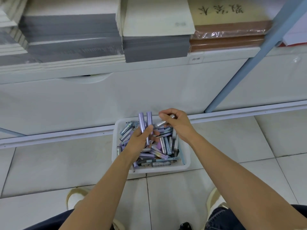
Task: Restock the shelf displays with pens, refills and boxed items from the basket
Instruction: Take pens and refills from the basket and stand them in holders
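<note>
White basket [159,170] on tiled floor [232,138], just beside the base of the shelf unit [116,97]. Heaped with purple and silver refill tubes [166,146]. Left hand [141,138] over the basket's middle: grips two purple tubes [142,122], both upright, fingers curled round them. Right hand [177,123] above the far right corner: pinches one silver tube [162,124], tilted, between thumb and fingertips. Hands near, apart. Stacked notebooks [71,30] on the shelf above.

Small shelf label [196,59], perhaps "物理"
</note>
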The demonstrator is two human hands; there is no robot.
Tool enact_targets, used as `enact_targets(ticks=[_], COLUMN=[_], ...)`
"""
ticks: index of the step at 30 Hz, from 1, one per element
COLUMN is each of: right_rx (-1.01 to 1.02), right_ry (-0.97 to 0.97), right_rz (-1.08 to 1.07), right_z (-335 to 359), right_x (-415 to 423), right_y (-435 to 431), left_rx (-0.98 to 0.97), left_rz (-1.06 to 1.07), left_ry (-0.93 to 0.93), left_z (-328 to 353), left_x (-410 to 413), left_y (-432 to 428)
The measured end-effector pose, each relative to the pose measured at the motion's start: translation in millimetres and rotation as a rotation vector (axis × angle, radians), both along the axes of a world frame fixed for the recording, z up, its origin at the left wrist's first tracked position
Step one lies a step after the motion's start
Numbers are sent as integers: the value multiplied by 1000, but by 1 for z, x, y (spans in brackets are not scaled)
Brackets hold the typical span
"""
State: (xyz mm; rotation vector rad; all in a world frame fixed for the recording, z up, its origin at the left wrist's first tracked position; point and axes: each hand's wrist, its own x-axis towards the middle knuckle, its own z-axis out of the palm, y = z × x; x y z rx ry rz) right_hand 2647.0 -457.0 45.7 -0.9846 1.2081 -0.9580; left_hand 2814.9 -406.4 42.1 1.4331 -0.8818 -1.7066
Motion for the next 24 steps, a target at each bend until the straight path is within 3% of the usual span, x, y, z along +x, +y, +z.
enact_targets(ticks=[4, 8, 12, 18, 24], right_rx=[-132, -244, -365, -719, -1038], right_ry=[85, 219, 225, 131, 92], right_rz=[54, 293, 347, 177, -184], right_z=[31, 72, 140, 280, 388], right_x=[11, 11, 4, -21, -64], right_y=[-5, -9, -22, -44, -73], left_rx=[-102, -302, -476, -788, -1018], left_rz=[249, 211, 178, 105, -35], left_ry=[52, -91, -99, -115, -110], left_z=[32, 76, 136, 259, 355], left_x=[-8, -10, -11, -17, -32], left_y=[-16, -28, -37, -66, -88])
